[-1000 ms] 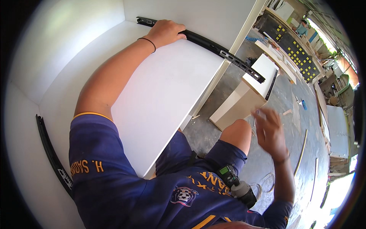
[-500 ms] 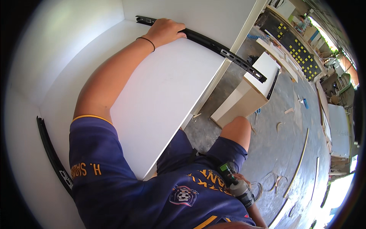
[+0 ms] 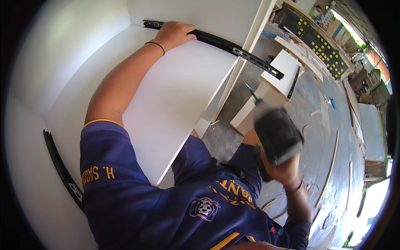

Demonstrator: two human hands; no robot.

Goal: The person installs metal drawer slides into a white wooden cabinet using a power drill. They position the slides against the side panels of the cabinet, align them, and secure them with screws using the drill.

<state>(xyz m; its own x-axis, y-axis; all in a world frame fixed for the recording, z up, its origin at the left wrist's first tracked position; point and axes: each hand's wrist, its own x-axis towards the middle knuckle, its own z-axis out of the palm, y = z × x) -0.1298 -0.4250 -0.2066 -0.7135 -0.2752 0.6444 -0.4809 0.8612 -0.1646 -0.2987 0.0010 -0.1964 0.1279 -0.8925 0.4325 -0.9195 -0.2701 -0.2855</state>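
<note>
My left hand (image 3: 172,35) reaches into a white cabinet (image 3: 166,104), its fingers closed over a black drawer slide (image 3: 218,45). The slide lies along the inner panel corner, and its extended end sticks out past the cabinet's front edge. My right hand (image 3: 284,168) grips a dark cordless drill (image 3: 277,133), partly blurred by motion. The drill's long thin bit (image 3: 251,91) points up toward the slide's outer end, apart from it. A second black slide (image 3: 60,164) is on the opposite cabinet wall, partly hidden by my left sleeve.
A white-topped drawer box (image 3: 279,77) with a black slide on its side stands on the grey floor (image 3: 308,137). Thin strips and scraps lie about it. Farther back are long boards (image 3: 300,54), a dark panel with yellow squares (image 3: 318,41) and another person (image 3: 318,12).
My right hand has raised the drill from beside my lap, up and forward toward the cabinet's front edge. My left hand stays on the slide; the view has shifted slightly.
</note>
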